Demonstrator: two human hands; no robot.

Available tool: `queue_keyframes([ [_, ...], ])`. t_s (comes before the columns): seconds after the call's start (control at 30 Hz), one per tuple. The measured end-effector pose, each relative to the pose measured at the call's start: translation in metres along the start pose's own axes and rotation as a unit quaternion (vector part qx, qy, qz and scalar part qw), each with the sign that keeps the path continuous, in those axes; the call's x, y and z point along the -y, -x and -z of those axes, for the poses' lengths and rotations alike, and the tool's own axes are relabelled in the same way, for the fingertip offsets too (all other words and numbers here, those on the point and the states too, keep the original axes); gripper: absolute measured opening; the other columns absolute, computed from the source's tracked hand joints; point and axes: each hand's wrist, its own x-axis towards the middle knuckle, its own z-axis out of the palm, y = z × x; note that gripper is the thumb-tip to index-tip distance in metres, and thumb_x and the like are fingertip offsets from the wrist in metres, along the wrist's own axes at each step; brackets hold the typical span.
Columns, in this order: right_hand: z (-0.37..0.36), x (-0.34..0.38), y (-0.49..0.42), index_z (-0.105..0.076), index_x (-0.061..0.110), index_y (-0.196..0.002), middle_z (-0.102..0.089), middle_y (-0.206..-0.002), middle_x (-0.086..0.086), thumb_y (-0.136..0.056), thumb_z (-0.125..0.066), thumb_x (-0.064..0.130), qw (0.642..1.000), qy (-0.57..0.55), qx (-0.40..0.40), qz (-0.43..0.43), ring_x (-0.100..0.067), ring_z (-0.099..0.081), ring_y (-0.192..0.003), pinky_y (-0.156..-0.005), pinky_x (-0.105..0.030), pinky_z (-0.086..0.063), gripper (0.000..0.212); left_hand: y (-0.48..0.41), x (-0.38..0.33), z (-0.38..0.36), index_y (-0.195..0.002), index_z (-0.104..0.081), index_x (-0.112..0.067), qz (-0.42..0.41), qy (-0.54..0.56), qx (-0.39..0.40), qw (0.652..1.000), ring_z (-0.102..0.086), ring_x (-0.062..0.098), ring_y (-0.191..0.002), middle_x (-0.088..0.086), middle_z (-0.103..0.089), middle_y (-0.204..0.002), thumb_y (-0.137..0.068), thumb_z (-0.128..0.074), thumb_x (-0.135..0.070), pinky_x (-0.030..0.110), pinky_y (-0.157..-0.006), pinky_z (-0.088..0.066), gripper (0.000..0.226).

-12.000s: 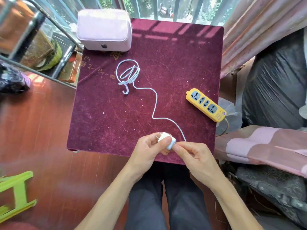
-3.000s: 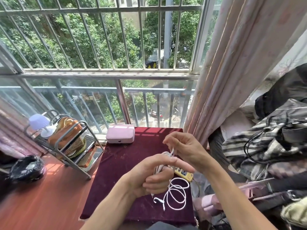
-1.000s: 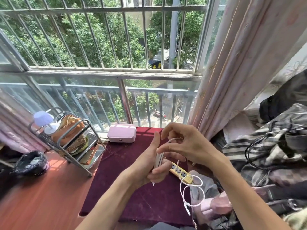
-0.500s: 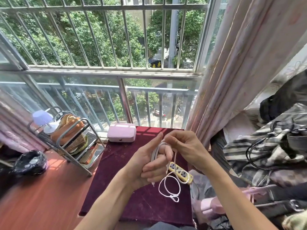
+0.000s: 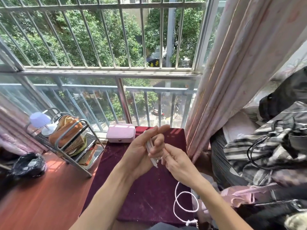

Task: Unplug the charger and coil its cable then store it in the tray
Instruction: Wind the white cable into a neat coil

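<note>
Above the maroon worktop [image 5: 144, 196], my left hand [image 5: 141, 156] clamps the coiled cable [image 5: 152, 150] — since half a second ago, right-hand fingers [image 5: 167, 155] dropped below it, loosely pinching the tail loop, now nearer the worktop's front edge — winding nearly finished.

Sunlit barred window [image 5: 103, 39] over trees, pink curtain [image 5: 240, 67], reddish floor [image 5: 41, 196], perhaps wood.

The maroon tabletop [image 5: 141, 196] is left largely bare below the raised hands. Its far edge is occupied by a pink case [image 5: 120, 135]. Passage is bounded at left by a wire rack [image 5: 73, 143], at right by a curtain [image 5: 232, 80] and piled fabrics [image 5: 265, 155]; a loose cable loop [image 5: 184, 203] hangs at the near right corner.
</note>
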Motion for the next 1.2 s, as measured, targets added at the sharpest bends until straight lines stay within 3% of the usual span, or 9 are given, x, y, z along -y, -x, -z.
queue_keyframes([
  [0.13,-0.004,0.004,0.016,-0.066,0.047,-0.089,-0.049,-0.057,0.012,-0.109,-0.056,0.030,0.995,0.091,0.020,0.022,-0.004,-0.040,-0.048,-0.050,-0.019,-0.032,0.029,-0.006,-0.004,0.014,-0.131,-0.058,0.004,-0.014,0.012,-0.037,0.999,-0.056,0.007,-0.057,0.003,-0.064,-0.076,-0.103,-0.050,-0.024,0.015,-0.046,-0.049,0.041],
  [0.27,0.000,0.013,0.024,-0.077,0.024,-0.098,-0.054,-0.052,0.017,-0.103,-0.064,0.037,0.989,0.144,0.039,0.014,-0.005,-0.045,-0.048,-0.052,-0.014,-0.035,0.019,-0.010,-0.002,0.023,-0.132,-0.059,0.005,-0.019,-0.036,-0.099,0.994,-0.071,0.017,-0.076,0.011,-0.073,-0.092,-0.100,-0.055,-0.028,0.033,-0.071,-0.063,0.046],
  [0.43,0.018,0.031,0.025,-0.077,0.018,-0.086,-0.057,-0.053,0.010,-0.098,-0.067,0.036,0.981,0.175,0.081,-0.008,-0.005,-0.047,-0.048,-0.053,-0.017,-0.036,0.024,-0.010,0.004,0.024,-0.129,-0.059,0.006,0.013,-0.123,-0.138,0.983,-0.073,0.026,-0.091,0.018,-0.074,-0.101,-0.100,-0.055,-0.028,0.048,-0.085,-0.062,0.045],
  [0.7,0.053,0.066,0.016,-0.080,0.028,-0.099,-0.079,-0.091,0.016,-0.097,-0.069,0.043,0.949,0.249,0.190,0.027,0.004,-0.072,-0.090,-0.074,-0.021,-0.056,0.019,-0.004,0.012,0.023,-0.130,-0.062,-0.001,0.063,-0.313,-0.087,0.944,-0.064,0.032,-0.097,0.023,-0.072,-0.106,-0.102,-0.055,-0.035,0.039,-0.084,-0.054,0.044],
  [0.8,0.064,0.080,0.006,-0.080,0.033,-0.093,-0.073,-0.083,0.012,-0.093,-0.071,0.048,0.947,0.247,0.190,0.073,-0.008,-0.067,-0.074,-0.063,-0.025,-0.053,0.018,-0.001,0.016,0.022,-0.109,-0.072,-0.005,0.085,-0.391,-0.008,0.916,-0.070,0.021,-0.084,0.021,-0.072,-0.093,-0.105,-0.053,-0.034,0.039,-0.086,-0.058,0.035],
  [0.87,0.070,0.085,-0.002,-0.081,0.034,-0.094,-0.071,-0.083,0.015,-0.090,-0.073,0.052,0.953,0.231,0.177,0.086,-0.007,-0.068,-0.075,-0.065,-0.024,-0.053,0.020,0.000,0.019,0.022,-0.106,-0.071,-0.002,0.100,-0.381,0.015,0.919,-0.066,0.015,-0.059,0.016,-0.074,-0.093,-0.106,-0.051,-0.030,0.042,-0.076,-0.062,0.034],
  [0.97,0.076,0.084,-0.014,-0.083,0.030,-0.091,-0.075,-0.081,0.014,-0.088,-0.082,0.044,0.964,0.198,0.153,0.088,-0.003,-0.069,-0.075,-0.065,-0.020,-0.052,0.014,0.001,0.022,0.022,-0.104,-0.070,-0.005,0.122,-0.317,0.037,0.940,-0.040,0.004,-0.034,0.011,-0.074,-0.081,-0.106,-0.046,-0.027,0.021,-0.044,-0.045,0.033],
  [1.07,0.077,0.077,-0.021,-0.083,0.023,-0.091,-0.079,-0.080,0.005,-0.088,-0.085,0.033,0.976,0.144,0.141,0.080,-0.007,-0.072,-0.073,-0.068,-0.028,-0.057,0.010,-0.001,0.024,0.020,-0.104,-0.076,-0.011,0.157,-0.255,0.049,0.953,-0.032,0.002,-0.028,0.001,-0.068,-0.061,-0.106,-0.026,-0.055,0.017,-0.037,-0.028,0.066],
  [1.2,0.076,0.066,-0.028,-0.082,0.019,-0.089,-0.079,-0.079,-0.005,-0.090,-0.084,0.029,0.982,0.117,0.125,0.079,-0.005,-0.068,-0.073,-0.073,-0.039,-0.057,0.011,-0.002,0.030,0.026,-0.132,-0.050,0.016,0.165,-0.185,0.075,0.966,-0.031,0.001,-0.026,0.007,-0.065,-0.061,-0.093,-0.017,-0.076,0.018,-0.034,-0.024,0.106],
])
